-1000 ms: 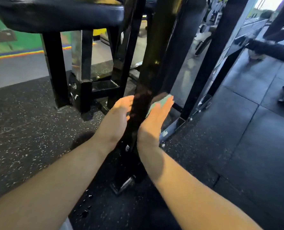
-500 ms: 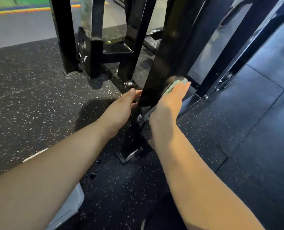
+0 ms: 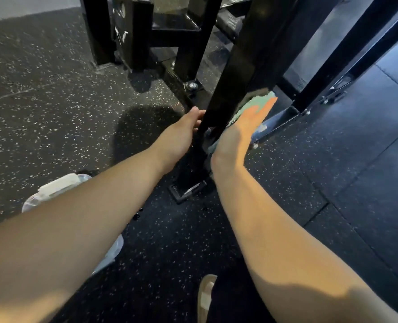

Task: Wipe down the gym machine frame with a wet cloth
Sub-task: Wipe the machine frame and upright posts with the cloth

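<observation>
A black slanted frame post (image 3: 235,73) of the gym machine runs down to a foot plate (image 3: 187,188) on the floor. My right hand (image 3: 242,134) lies flat on the post's right side and presses a light green cloth (image 3: 254,106) against it. The cloth's edge shows beyond my fingertips. My left hand (image 3: 181,134) is on the post's left side, low down, with its fingers wrapped behind the metal.
Other black uprights (image 3: 193,43) and a bolted base bar (image 3: 193,86) stand behind the post. A white plastic container (image 3: 58,187) sits on the speckled rubber floor under my left forearm. A sandalled foot (image 3: 206,297) shows at the bottom. Dark floor tiles (image 3: 356,136) lie to the right.
Both hands have slid down the post toward its foot, the cloth moving with my right hand. The view has tilted downward, bringing the container and foot into sight.
</observation>
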